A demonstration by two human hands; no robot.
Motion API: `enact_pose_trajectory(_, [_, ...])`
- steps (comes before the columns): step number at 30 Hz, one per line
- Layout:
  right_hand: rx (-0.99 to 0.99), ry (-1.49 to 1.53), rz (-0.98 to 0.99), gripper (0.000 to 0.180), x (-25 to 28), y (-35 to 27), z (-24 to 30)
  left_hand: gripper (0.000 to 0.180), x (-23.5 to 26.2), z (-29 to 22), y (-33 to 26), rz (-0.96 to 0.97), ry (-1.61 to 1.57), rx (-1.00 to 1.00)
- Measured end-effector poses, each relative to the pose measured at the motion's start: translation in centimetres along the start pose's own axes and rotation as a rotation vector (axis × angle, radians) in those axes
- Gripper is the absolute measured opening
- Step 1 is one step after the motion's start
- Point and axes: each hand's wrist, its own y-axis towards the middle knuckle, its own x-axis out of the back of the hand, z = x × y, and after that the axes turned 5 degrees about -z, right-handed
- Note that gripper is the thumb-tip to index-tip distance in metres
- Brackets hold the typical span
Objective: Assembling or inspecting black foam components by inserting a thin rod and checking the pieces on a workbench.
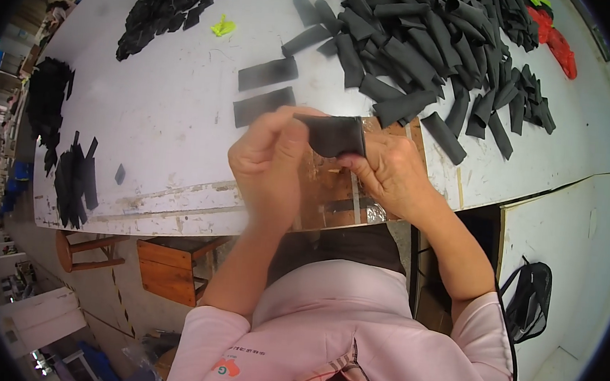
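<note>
A dark grey strip of fabric-like material (332, 134) is stretched between my two hands above the table's front edge. My left hand (268, 155) pinches its left end, thumb on the near face; this hand is slightly blurred. At the right end, my right hand (392, 170) grips the strip with the thumb under its lower edge. The strip's lower edge sags in a curve. Just beyond my left hand lie two flat dark grey pieces (267, 75), one behind the other. Beneath my hands is a brown, tape-covered board (327, 185).
A large heap of rolled dark grey pieces (424, 42) covers the table's far right. Black pieces (169, 8) are piled at far left, more (73, 179) at the left edge. A yellow-green scrap (223, 26), a red bag (561, 53), a wooden stool (167, 271) and a black mesh bag (529, 301) also show.
</note>
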Motion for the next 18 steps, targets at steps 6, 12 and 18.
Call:
enact_pose_trajectory(6, [0.044,0.538,-0.132,0.031,6.9,5.3,1.2,0.031,7.8,8.2,8.3,-0.204,0.907,-0.208])
enact_pose_trajectory(12, [-0.6,0.579,-0.496,0.046,3.6,1.7,-1.8,0.032,11.9,11.7,12.4,0.098,1.559,0.089])
enact_pose_trajectory(18, [-0.19,0.239,-0.019,0.005,-0.8,-4.0,2.8,0.012,9.7,4.8,8.7,-0.396,0.074,0.623])
